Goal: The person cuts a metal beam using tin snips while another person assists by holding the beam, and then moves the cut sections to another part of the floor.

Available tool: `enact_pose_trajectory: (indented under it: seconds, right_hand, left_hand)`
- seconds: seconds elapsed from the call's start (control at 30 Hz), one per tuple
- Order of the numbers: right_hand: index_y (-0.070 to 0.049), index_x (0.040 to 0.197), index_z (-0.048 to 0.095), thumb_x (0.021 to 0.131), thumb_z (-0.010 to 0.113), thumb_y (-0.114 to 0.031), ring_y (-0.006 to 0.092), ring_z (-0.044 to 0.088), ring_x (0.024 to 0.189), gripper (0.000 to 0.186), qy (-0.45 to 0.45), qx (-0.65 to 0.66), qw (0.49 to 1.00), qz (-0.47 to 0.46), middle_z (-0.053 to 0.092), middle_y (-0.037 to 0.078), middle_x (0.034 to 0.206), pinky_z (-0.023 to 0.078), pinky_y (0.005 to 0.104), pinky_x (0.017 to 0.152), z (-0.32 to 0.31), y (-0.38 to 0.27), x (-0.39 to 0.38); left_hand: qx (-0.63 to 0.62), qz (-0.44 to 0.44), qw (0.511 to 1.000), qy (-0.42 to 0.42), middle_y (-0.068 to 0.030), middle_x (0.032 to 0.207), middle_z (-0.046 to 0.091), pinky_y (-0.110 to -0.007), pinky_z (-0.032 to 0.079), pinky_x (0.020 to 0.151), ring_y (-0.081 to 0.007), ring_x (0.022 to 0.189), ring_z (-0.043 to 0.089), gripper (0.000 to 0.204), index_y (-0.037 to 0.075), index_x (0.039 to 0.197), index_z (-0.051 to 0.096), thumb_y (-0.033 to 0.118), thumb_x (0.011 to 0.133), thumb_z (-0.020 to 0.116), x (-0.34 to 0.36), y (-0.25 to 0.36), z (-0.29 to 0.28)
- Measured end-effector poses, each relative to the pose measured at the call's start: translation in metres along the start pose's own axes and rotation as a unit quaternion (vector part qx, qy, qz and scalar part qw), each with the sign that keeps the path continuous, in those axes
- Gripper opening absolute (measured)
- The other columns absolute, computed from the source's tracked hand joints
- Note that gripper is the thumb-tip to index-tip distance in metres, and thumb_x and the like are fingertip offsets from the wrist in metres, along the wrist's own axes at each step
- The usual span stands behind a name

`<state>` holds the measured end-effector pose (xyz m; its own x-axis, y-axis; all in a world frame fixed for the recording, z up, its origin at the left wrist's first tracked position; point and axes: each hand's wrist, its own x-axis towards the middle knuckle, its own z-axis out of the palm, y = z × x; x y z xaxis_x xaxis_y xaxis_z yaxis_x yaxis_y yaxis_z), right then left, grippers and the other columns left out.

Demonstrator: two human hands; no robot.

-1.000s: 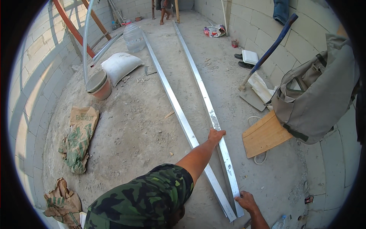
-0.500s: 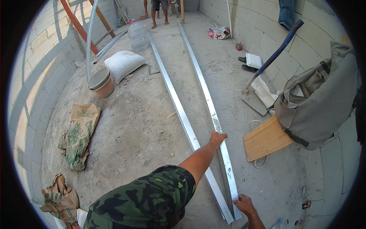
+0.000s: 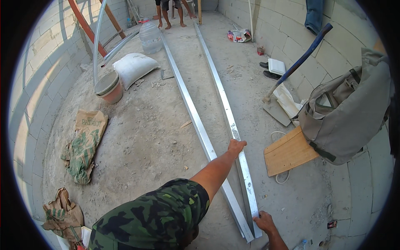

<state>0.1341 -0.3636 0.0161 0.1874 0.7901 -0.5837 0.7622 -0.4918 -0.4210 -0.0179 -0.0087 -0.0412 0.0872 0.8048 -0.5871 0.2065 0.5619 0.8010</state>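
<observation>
Two long silvery metal channels run along the dusty concrete floor, converging toward my end, where their near tips meet. My left hand (image 3: 236,146), its arm in a camouflage sleeve (image 3: 154,212) reaching across the left channel (image 3: 191,109), is closed over the right channel (image 3: 220,91) partway along. Close to that channel's near end, my right hand (image 3: 265,222) grips its right edge; some fingers are hidden underneath. At the far ends another person (image 3: 173,9) bends down, one hand by each channel.
Left of the channels are a bucket (image 3: 109,88), a white sack (image 3: 135,68), a large water bottle (image 3: 150,38) and crumpled paper bags (image 3: 85,146). On the right, a hoe (image 3: 298,62), a wooden board (image 3: 289,151) and a grey backpack (image 3: 346,112) stand near the block wall.
The other person has bent down, bringing both hands to the channels' far ends. My hands keep their holds on the right channel; the view has shifted slightly.
</observation>
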Motion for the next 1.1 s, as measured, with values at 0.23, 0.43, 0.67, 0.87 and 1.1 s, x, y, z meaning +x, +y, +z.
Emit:
enact_pose_trajectory:
  seconds: [0.23, 0.43, 0.67, 0.87, 1.1]
  right_hand:
    - [0.009, 0.101, 0.061, 0.076, 0.066, -0.025, 0.0436, 0.06, 0.099, 0.042, -0.009, 0.024, 1.0, 0.014, 0.062, 0.031, 0.101, 0.047, 0.0448, 0.087, 0.001, -0.006, 0.002]
    - [0.009, 0.106, 0.06, 0.077, 0.063, -0.021, 0.0437, 0.059, 0.102, 0.041, 0.02, 0.033, 0.999, 0.019, 0.062, 0.031, 0.103, 0.046, 0.0449, 0.09, 0.004, -0.006, 0.014]
    - [0.009, 0.111, 0.058, 0.079, 0.06, -0.02, 0.044, 0.055, 0.108, 0.044, 0.044, 0.092, 0.995, -0.013, 0.059, 0.031, 0.111, 0.044, 0.0452, 0.095, -0.004, -0.036, 0.066]
    - [0.014, 0.116, 0.052, 0.08, 0.054, -0.014, 0.0464, 0.053, 0.11, 0.046, 0.188, 0.037, 0.967, -0.166, 0.055, 0.034, 0.114, 0.042, 0.0454, 0.097, -0.027, -0.071, 0.126]
    - [0.011, 0.111, 0.056, 0.08, 0.055, -0.01, 0.0452, 0.055, 0.103, 0.038, 0.28, 0.095, 0.94, -0.169, 0.058, 0.032, 0.105, 0.044, 0.0452, 0.092, -0.092, -0.083, 0.102]
  left_hand:
    - [0.069, 0.1, 0.981, 0.154, -0.033, 0.124, 0.049, -0.047, 0.041, 0.099, -0.0465, 0.116, 0.049, 0.089, -0.008, 0.14, 0.026, 0.027, 0.071, 0.07, -0.027, 0.024, 0.007]
    - [0.221, 0.253, 0.919, 0.205, -0.0315, 0.139, 0.032, -0.053, 0.03, 0.107, -0.0448, 0.133, 0.027, 0.087, -0.001, 0.143, 0.022, 0.032, 0.077, 0.067, -0.041, 0.047, 0.03]
    - [0.107, 0.341, 0.921, 0.157, -0.0315, 0.131, 0.041, -0.046, 0.032, 0.106, -0.0453, 0.126, 0.035, 0.074, -0.006, 0.134, 0.037, 0.028, 0.075, 0.066, -0.048, 0.076, 0.048]
    - [0.002, 0.536, 0.842, 0.06, -0.0274, 0.127, 0.05, -0.04, 0.035, 0.104, -0.0387, 0.12, 0.047, 0.062, -0.007, 0.126, 0.048, 0.024, 0.075, 0.066, -0.111, 0.157, 0.06]
    - [-0.108, 0.577, 0.804, -0.097, -0.022, 0.125, 0.053, -0.036, 0.041, 0.098, -0.0297, 0.114, 0.053, 0.062, -0.008, 0.127, 0.048, 0.023, 0.076, 0.065, -0.215, 0.233, 0.059]
